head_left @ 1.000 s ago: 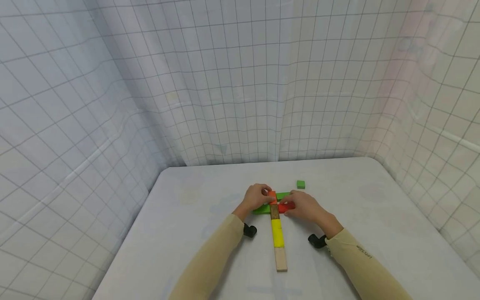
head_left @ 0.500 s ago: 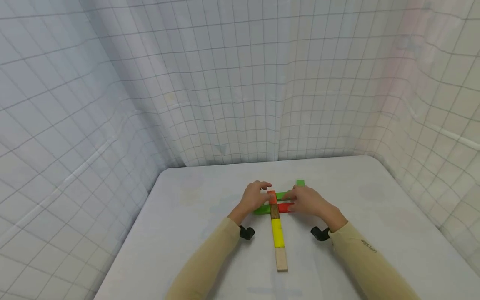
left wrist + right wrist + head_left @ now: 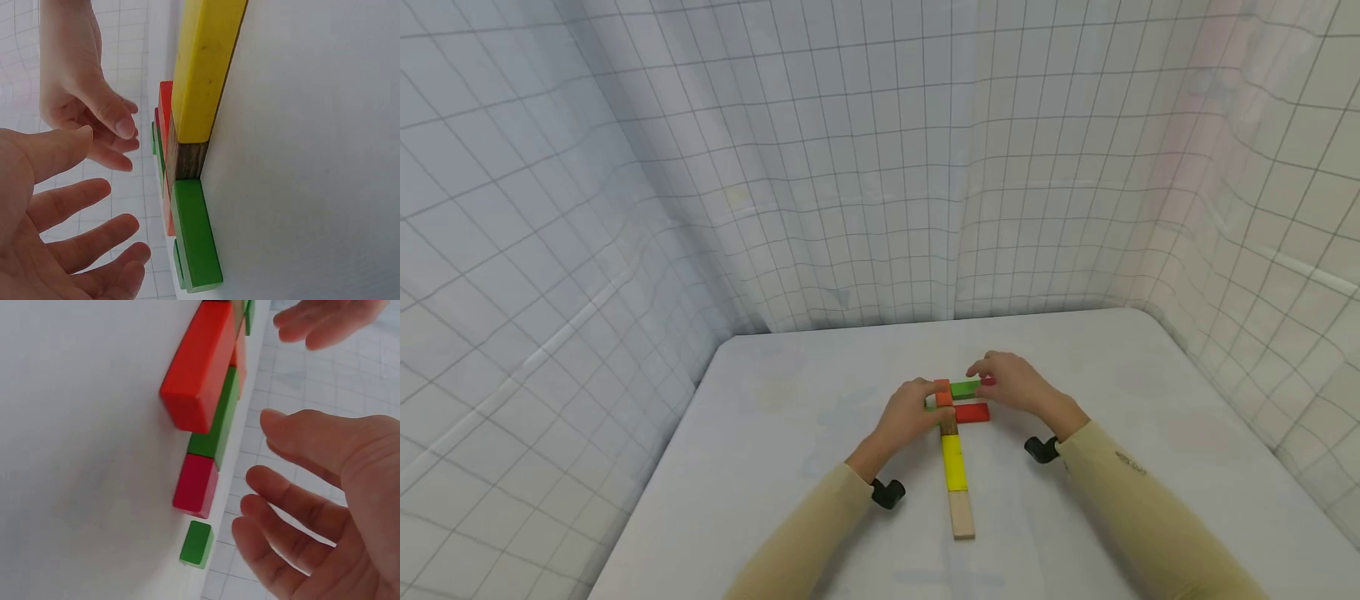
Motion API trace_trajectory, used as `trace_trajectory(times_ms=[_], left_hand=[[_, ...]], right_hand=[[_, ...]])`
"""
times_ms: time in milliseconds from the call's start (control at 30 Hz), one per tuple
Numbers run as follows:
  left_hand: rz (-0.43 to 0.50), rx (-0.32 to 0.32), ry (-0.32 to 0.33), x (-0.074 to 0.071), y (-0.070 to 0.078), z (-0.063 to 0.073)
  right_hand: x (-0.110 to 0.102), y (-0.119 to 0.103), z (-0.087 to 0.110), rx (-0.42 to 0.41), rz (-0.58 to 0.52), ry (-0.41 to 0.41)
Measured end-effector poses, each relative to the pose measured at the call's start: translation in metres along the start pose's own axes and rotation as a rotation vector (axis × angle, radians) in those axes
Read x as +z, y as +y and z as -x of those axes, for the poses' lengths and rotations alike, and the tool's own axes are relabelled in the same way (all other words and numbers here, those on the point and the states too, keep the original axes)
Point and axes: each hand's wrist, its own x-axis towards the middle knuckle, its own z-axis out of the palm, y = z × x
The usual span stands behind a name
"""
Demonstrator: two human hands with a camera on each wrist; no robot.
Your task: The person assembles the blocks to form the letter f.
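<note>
My left hand [image 3: 912, 412] hovers with spread fingers over the flat block figure, near the orange block [image 3: 943, 392] and the dark brown block [image 3: 949, 427]. My right hand [image 3: 1013, 382] is above the far right arm, near a green block [image 3: 964, 389] and the crimson block [image 3: 195, 485] at its end. Both wrist views show the fingers apart from the blocks, holding nothing. A red block [image 3: 972, 413] juts right of the brown one; a green block [image 3: 197, 237] juts left. The small green block [image 3: 197, 544] lies just beyond the crimson one, hidden in the head view.
The yellow block [image 3: 953, 462] and a pale wooden block [image 3: 961, 515] form the stem toward the person. White table [image 3: 775, 467] surrounds the figure. A grid-patterned curtain [image 3: 850, 167] hangs behind and at both sides.
My right hand has moved away from the red block toward the far right arm, uncovering the red block. My left hand has shifted slightly nearer the person, its thumb now over the brown block.
</note>
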Motion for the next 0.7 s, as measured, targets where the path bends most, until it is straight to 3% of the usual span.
trace_trajectory(times_ms=[267,367,700], left_hand=[[-0.047,0.04,-0.043,0.009,0.01,0.018],[-0.106,0.05,-0.058,0.013,0.013,0.025],[-0.227,0.074,-0.162,0.021,0.017,0.04]], right_hand=[[0.007,0.009,-0.008,-0.035,-0.017,-0.007],[0.01,0.01,-0.01,-0.042,-0.006,-0.019],[0.021,0.012,-0.015,-0.002,0.025,-0.049]])
